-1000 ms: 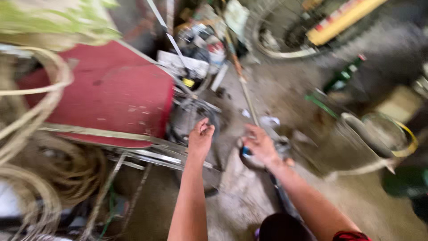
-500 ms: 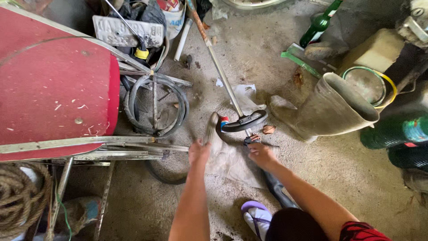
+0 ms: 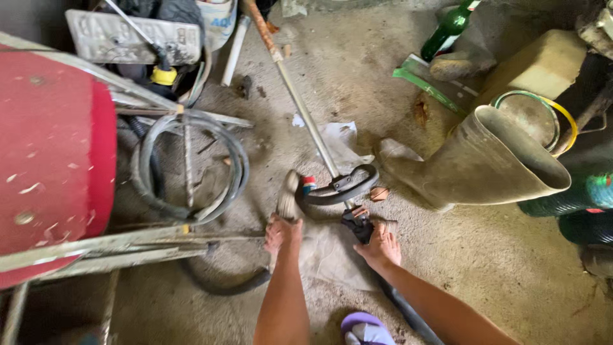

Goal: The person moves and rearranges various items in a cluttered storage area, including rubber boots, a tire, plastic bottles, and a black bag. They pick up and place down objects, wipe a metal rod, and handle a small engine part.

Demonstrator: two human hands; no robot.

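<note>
On the floor, right fingers (image 3: 373, 229) wrap the trimmer grip (image 3: 357, 225).

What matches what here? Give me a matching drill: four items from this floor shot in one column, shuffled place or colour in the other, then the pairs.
Items:
1. rubber boot
2. glass bottle
3. wheelbarrow tub
4. loop handle

Descriptions:
A. red, at the left edge
B. green, top right of the floor
C. black, clamped on the metal shaft, just above the right hand
D. olive, lying on its side at the right

Pairs: 1-D, 2-B, 3-A, 4-C
</note>
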